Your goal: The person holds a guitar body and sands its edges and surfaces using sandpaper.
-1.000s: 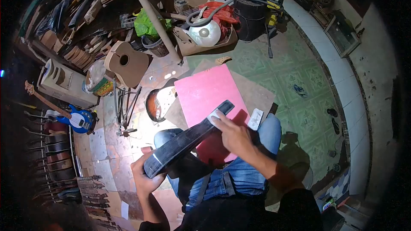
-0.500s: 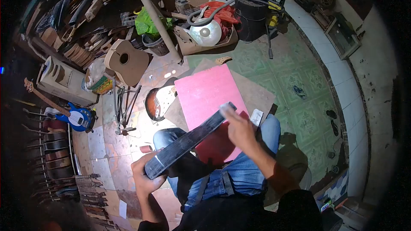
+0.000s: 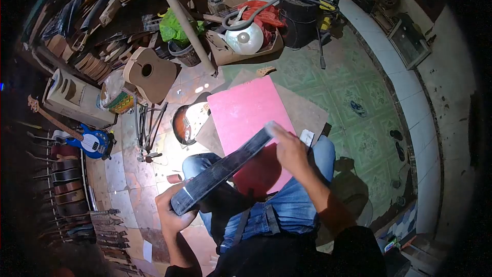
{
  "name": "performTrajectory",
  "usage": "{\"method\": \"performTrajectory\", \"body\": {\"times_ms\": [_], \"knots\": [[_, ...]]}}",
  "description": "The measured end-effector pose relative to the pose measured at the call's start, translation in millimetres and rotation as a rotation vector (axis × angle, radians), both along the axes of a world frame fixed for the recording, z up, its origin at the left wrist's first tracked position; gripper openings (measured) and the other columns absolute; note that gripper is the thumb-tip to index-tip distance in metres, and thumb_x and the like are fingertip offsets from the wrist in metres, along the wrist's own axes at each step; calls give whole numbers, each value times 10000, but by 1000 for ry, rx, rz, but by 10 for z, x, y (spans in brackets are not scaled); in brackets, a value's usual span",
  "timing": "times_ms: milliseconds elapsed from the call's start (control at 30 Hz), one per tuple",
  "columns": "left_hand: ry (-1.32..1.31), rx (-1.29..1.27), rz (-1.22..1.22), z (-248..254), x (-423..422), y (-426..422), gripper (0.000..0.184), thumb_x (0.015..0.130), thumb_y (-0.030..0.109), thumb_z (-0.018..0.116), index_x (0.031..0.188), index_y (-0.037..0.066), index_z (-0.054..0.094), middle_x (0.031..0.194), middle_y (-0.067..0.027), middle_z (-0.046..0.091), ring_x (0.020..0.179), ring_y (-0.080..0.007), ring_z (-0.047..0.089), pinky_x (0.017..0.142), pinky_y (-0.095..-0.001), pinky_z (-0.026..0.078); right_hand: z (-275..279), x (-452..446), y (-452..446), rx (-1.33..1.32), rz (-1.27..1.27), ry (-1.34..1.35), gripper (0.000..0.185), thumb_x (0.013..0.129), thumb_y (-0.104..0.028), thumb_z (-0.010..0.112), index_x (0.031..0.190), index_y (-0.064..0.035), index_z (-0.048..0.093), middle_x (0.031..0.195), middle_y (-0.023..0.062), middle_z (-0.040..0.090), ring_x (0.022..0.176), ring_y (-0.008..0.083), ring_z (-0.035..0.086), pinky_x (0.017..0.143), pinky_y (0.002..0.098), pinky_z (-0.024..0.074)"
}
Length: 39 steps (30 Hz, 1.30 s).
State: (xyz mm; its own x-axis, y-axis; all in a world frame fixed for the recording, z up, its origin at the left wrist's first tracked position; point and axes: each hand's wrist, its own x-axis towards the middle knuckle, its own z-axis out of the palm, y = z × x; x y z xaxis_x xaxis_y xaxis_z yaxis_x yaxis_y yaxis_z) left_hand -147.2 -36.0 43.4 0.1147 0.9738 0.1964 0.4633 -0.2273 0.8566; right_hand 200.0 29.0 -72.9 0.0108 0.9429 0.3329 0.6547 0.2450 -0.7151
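A long dark, scuffed block (image 3: 220, 172) lies slantwise above my lap. My left hand (image 3: 173, 209) is wrapped round its lower left end, beside a short white mark. At the upper right end, my right hand (image 3: 290, 153) presses a small pale grey piece (image 3: 271, 127) against the block with its fingers; the piece is partly hidden and slightly blurred. Beneath the far end is a pink board (image 3: 248, 107), partly in shadow. A small white piece (image 3: 307, 137) lies by my right knee.
A sunburst guitar body (image 3: 185, 123) and metal clamps (image 3: 148, 131) lie left of the board. Farther out are a blue bass (image 3: 95, 142), a bare acoustic guitar body (image 3: 159, 79), a slanted pole (image 3: 184, 20), a cardboard box (image 3: 228, 59) and a black bucket (image 3: 298, 23).
My right hand has moved with the pale piece from the block's top face to its upper right end. The block has tilted slightly, still in my left hand.
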Motion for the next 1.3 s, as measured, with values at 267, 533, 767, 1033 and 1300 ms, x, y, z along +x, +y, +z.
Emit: {"method": "performTrajectory", "body": {"times_ms": [267, 533, 767, 1033, 1300], "knots": [[-35, -65, -4, -4, -31, -12, 560, 559, 21, 741, 1116, -43, 736, 1057, -181, 778, 879, -185, 744, 830, -307, 560, 206, -124, -177, -120, 134, 59, 553, 866, 67, 460, 1363, -92, 642, 1434, 203, 588, 1278, 373, 597, 1047, 413, 525], [28, -62, 10, 49, -15, -5, 576, 534, 41, 727, 1102, -56, 734, 1031, -189, 777, 874, -180, 742, 831, -309, 557, 225, -225, -292, -196, 159, -41, 619, 876, 57, 479, 1443, -173, 578, 1459, 176, 573, 1217, 394, 624, 998, 445, 553], [-17, -46, 15, 12, -9, -8, 565, 556, 46, 726, 1113, -52, 737, 981, -142, 775, 827, -132, 709, 792, -285, 550, 267, -187, -205, -173, 79, -35, 615, 871, 42, 473, 1436, -174, 586, 1460, 158, 576, 1116, 390, 684, 929, 458, 593], [-48, -34, 13, 15, 11, -6, 563, 554, 51, 727, 1106, -61, 735, 919, -118, 763, 791, -111, 687, 770, -272, 543, 462, -9, -49, -123, 59, 13, 492, 852, 44, 505, 1299, -68, 677, 1333, 202, 657, 1184, 391, 648, 1030, 437, 524], [-29, -101, 32, -16, -97, 14, 597, 583, 160, 747, 1122, -94, 715, 943, -134, 757, 816, -140, 696, 778, -297, 554, 2517, -259, -574, -126, 764, -424, 277, 936, -142, 574, 1166, -82, 717, 1070, 142, 747, 770, 262, 766, 628, 379, 627]]}}
